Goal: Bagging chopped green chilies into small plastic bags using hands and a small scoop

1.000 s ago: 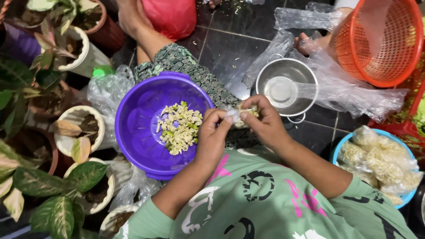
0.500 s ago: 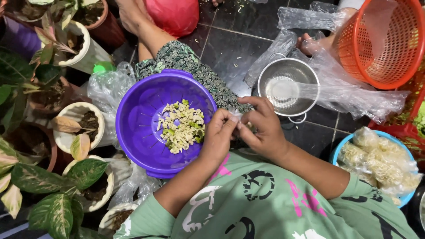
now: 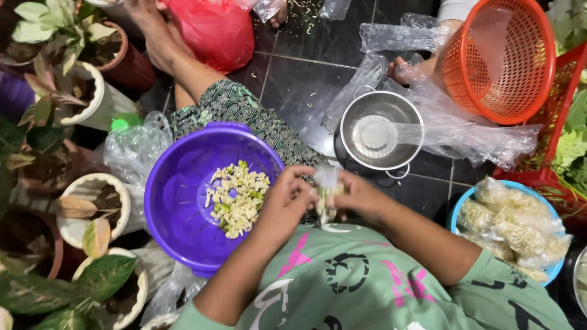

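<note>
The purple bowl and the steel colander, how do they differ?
The purple bowl is plastic and holds a heap of pale chopped bits; the steel colander is shiny metal and holds only a trailing edge of clear plastic bag. The bowl looks larger and sits beside the left hand; the colander sits farther off on the dark tiles. Both are round and upright.

Two hands (image 3: 287, 205) – one purple basin (image 3: 177, 208) (round)

Both hands (image 3: 324, 198) have drawn together, pinching sprouts (image 3: 326, 205).
</note>
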